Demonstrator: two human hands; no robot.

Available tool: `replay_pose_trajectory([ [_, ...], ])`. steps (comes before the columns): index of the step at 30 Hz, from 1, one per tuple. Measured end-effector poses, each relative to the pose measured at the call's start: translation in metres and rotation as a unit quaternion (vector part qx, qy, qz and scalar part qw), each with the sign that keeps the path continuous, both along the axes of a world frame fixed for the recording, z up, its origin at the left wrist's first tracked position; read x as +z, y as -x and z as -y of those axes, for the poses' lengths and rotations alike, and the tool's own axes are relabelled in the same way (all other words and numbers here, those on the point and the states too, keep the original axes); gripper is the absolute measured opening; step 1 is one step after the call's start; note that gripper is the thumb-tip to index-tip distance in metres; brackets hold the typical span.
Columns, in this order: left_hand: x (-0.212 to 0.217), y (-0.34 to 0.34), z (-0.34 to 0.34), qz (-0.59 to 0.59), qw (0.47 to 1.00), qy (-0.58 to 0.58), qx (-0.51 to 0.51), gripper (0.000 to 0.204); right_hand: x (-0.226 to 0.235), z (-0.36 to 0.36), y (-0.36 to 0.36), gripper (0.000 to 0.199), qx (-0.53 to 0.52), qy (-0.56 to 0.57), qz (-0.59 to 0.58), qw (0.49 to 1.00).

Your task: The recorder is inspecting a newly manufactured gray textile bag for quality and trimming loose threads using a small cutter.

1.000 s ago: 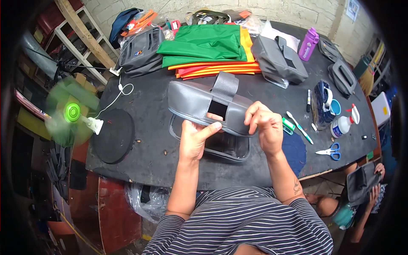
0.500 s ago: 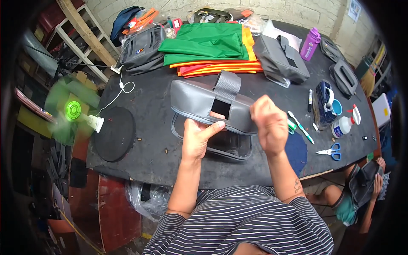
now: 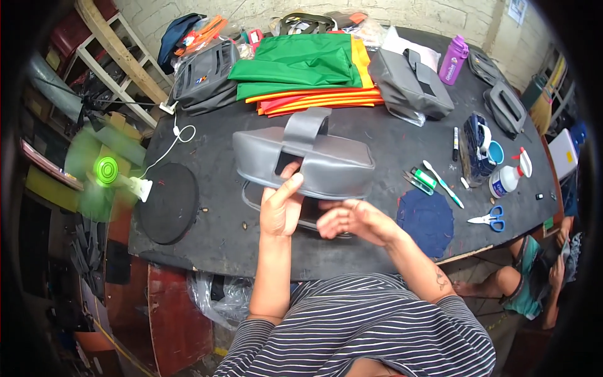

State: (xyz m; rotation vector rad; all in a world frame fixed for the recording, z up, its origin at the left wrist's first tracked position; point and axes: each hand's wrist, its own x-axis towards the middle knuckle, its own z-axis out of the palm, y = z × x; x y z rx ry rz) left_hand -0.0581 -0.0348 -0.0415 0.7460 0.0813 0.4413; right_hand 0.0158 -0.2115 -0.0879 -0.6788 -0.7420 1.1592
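A grey zippered bag (image 3: 333,160) with a wide strap loop (image 3: 306,125) on top is held up over the table in front of me. My left hand (image 3: 282,204) grips its near edge, the thumb outside and a finger showing through the dark rectangular opening. Below the bag hangs its lower, dark-rimmed part, partly hidden by my hands. My right hand (image 3: 355,220) is beneath the bag's right half, fingers stretched out and slightly blurred. Whether its fingertips touch the lower part I cannot make out.
Folded green and orange fabric (image 3: 308,63) lies at the back between grey bags (image 3: 411,85). To the right are a spray bottle (image 3: 505,182), blue-handled scissors (image 3: 495,218), a toothbrush (image 3: 443,184) and a navy fabric piece (image 3: 426,221). A green fan (image 3: 105,169) spins at left. Another person (image 3: 534,276) sits at lower right.
My right hand has come down and left from the bag's right end, opening from a closed shape. The bag has turned and shifted slightly left in my left hand.
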Motion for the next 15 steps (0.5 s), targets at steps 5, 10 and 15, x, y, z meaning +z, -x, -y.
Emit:
replay_pose_trajectory([
  [5, -0.01, 0.006, -0.005, -0.015, 0.999, -0.004, -0.032, 0.044, -0.019, -0.016, -0.02, 0.058, -0.157, -0.118, -0.418, 0.887],
  [10, -0.03, 0.007, -0.015, 0.032, 0.999, 0.043, 0.001, 0.044, -0.025, -0.018, -0.034, 0.042, -0.219, -0.114, -0.459, 0.854],
  [15, -0.05, -0.002, -0.011, -0.072, 0.942, 0.299, 0.135, 0.062, 0.002, -0.043, -0.007, 0.041, -0.208, -0.034, -0.414, 0.885],
])
